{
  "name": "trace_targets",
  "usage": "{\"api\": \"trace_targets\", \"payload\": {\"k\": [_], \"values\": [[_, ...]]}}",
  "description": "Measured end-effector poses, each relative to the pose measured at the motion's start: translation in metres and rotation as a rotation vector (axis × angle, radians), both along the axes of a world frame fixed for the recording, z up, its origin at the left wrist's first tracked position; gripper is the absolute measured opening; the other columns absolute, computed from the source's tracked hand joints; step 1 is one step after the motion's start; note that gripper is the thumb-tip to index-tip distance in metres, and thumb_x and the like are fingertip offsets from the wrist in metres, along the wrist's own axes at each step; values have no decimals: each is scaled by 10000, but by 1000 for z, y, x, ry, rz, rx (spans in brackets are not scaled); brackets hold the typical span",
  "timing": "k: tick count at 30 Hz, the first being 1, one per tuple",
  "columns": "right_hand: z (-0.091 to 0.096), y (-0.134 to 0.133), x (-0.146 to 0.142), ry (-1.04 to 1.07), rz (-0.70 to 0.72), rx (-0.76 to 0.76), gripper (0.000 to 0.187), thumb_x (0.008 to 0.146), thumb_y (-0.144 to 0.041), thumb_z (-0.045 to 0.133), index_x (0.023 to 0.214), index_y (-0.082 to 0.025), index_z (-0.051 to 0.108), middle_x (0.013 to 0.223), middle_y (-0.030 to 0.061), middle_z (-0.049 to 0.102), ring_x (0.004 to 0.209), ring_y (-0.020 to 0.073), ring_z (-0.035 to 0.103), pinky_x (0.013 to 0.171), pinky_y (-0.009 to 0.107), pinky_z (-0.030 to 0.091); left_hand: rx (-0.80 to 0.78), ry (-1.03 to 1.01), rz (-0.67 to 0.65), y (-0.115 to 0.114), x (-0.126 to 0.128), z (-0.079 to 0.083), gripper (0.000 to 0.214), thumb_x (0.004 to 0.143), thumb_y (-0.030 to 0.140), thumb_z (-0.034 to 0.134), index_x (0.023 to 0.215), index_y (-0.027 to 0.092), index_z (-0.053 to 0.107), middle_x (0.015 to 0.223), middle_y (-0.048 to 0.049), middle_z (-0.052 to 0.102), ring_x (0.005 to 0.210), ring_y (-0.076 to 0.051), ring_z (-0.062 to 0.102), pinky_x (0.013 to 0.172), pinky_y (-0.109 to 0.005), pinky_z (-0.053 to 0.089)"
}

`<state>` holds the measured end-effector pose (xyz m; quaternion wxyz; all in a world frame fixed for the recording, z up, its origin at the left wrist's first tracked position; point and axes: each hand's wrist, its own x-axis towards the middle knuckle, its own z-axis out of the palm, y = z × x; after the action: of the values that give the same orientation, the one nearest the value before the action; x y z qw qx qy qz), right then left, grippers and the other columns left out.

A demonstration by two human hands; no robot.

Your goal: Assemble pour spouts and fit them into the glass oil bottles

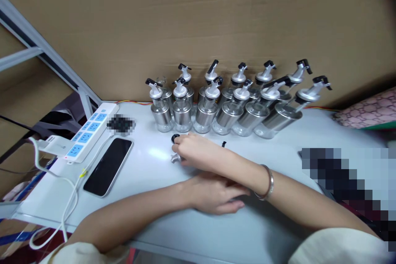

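Note:
My right hand (193, 148) is closed, its fingers curled round a silver pour spout (175, 158) that juts out on the left. A black round stopper part (175, 137) shows at its fingertips; how the two pieces are joined is hidden. Under my right forearm, my left hand (213, 194) reaches across to the right, open, fingers stretched low over the table. Behind the right wrist a small black lever piece (223, 144) shows. Two rows of glass bottles with steel sleeves (205, 119) stand beyond my hands, most topped with silver pour spouts and black levers.
A phone (108, 167) lies on the white table (148, 218) at left, beside a power strip (93, 130) with a plugged-in charger (55, 145) and white cable (72, 198). A cardboard wall (198, 20) rises behind the bottles. A pink patterned roll (365, 109) is at right.

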<state>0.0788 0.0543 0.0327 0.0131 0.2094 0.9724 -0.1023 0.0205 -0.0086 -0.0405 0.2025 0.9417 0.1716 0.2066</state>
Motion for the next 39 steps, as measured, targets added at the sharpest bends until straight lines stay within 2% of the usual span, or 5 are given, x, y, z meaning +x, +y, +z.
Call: {"api": "trace_targets", "payload": {"k": [8,13,21,30,39], "values": [[20,-9,30,291,-128,-231,225,823,-231,686,1039,-174,709,1005,84,721,870,220,680,768,329,481,-845,-58,403,1,-6,21,192,873,347,561,849,176,645,876,-40,702,874,-219,654,859,-325,513],[30,-16,61,634,-337,-535,161,825,-309,683,924,-184,705,827,18,717,766,164,676,702,272,503,-977,-405,396,4,-4,14,318,883,380,466,638,181,501,621,-11,549,659,-164,546,694,-301,459],[-20,-33,103,1021,-605,-812,283,855,-482,628,951,-218,599,747,0,668,651,146,630,663,291,513,-1048,-600,403,6,-4,10,373,885,519,427,890,164,542,607,32,493,566,-124,479,627,-272,410],[-33,-43,114,867,-615,-780,219,941,-415,504,1035,-222,546,910,34,700,858,178,660,825,328,485,-1029,-511,476,5,-4,15,388,872,499,484,692,162,545,582,16,519,563,-116,470,629,-268,395],[-17,-27,176,154,-666,-622,182,767,-304,667,916,-199,661,734,0,615,661,152,579,646,271,453,-1156,-574,524,6,-1,16,340,917,479,423,803,172,517,556,36,515,546,-112,466,609,-253,392]]}}
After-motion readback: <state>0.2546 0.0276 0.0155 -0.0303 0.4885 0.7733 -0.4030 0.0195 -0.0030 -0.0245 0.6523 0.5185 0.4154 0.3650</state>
